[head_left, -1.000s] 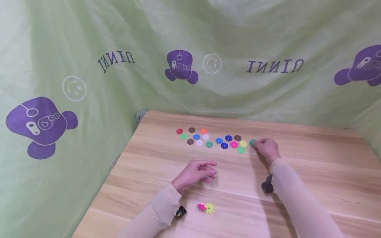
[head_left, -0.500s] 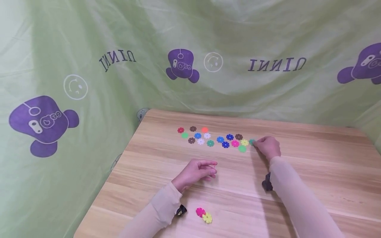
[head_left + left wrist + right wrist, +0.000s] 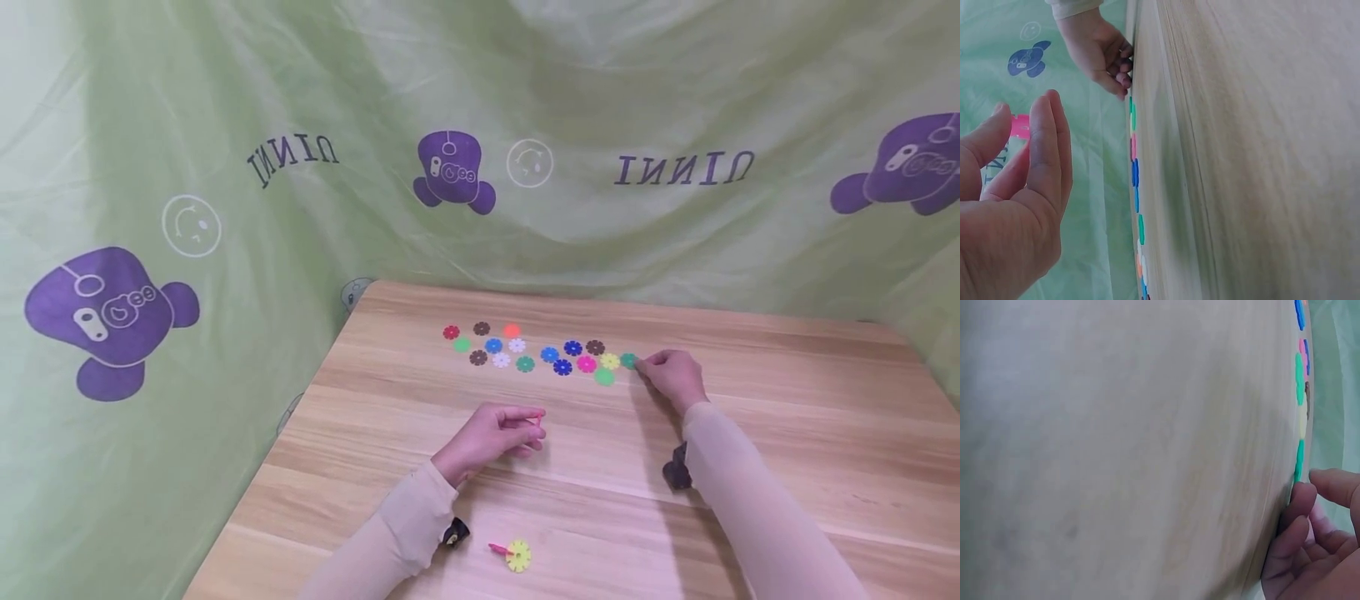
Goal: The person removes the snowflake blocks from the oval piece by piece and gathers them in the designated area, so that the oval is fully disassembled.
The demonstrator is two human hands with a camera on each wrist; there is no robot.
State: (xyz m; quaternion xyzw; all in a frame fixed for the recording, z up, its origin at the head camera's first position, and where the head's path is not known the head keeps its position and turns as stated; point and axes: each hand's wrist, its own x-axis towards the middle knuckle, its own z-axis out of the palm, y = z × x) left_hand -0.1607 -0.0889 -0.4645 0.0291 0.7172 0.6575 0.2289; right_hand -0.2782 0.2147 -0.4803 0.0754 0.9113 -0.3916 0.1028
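Observation:
My left hand [image 3: 491,437] is raised over the middle of the wooden table. Its thumb and fingers pinch a pink notched building disc [image 3: 1020,126], seen nearly edge-on. Farther back, my right hand [image 3: 673,377] rests low at the table with loosely bent fingers. Its fingertips are right at the edge of a dark green disc [image 3: 628,360], which lies flat in the right wrist view. That disc is at the right end of a spread of colored discs, beside a yellow disc [image 3: 611,361]. Nearer the front, a pink disc slots into another yellow disc [image 3: 518,556].
Several more notched discs lie flat along the back, among them a red disc [image 3: 451,332], an orange disc [image 3: 512,331] and a light green disc [image 3: 604,377]. Behind the wooden table [image 3: 375,400] hangs a green printed curtain [image 3: 337,217].
The dark green disc has slid slightly left toward the yellow one, and more of it shows beside my right fingertips. The joined pink and yellow pair has shifted nearer and turned. My left hand stays put.

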